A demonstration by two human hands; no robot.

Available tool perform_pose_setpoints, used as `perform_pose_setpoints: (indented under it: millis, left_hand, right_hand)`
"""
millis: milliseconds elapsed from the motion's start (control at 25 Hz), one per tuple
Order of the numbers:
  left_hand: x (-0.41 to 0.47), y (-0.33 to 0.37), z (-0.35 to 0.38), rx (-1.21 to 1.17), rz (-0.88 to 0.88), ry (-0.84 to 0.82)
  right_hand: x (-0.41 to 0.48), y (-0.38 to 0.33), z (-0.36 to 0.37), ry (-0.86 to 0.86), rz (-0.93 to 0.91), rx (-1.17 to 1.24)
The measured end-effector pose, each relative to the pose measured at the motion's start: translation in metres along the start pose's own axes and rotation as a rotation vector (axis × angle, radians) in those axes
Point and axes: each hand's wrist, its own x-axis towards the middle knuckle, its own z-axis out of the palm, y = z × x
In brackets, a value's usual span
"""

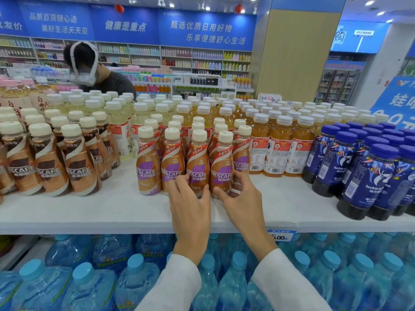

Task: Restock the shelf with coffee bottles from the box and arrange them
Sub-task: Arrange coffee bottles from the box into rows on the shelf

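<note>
Our left hand (190,199) curls round one capped coffee bottle (197,158), our right hand (239,195) round its neighbour (222,159), both standing near the shelf's (101,212) front edge.

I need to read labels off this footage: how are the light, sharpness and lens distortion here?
Head view: bright, even store light, ceiling lights blown out; coffee bottles in the middle sharp, labels readable; wide-angle bend tilts the dark blue bottles near the frame's right edge; water bottles below look smeared.
</note>
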Motion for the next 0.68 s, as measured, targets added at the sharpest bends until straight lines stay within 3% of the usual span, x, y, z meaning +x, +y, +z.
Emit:
perform_pose_setpoints:
  millis: [680]
  left_hand:
    - [0.0012, 0.0034, -0.0003, 0.001, -0.029, 0.005]
  right_hand:
    - [0.0018, 0.0073, 0.0057, 0.017, -0.016, -0.064]
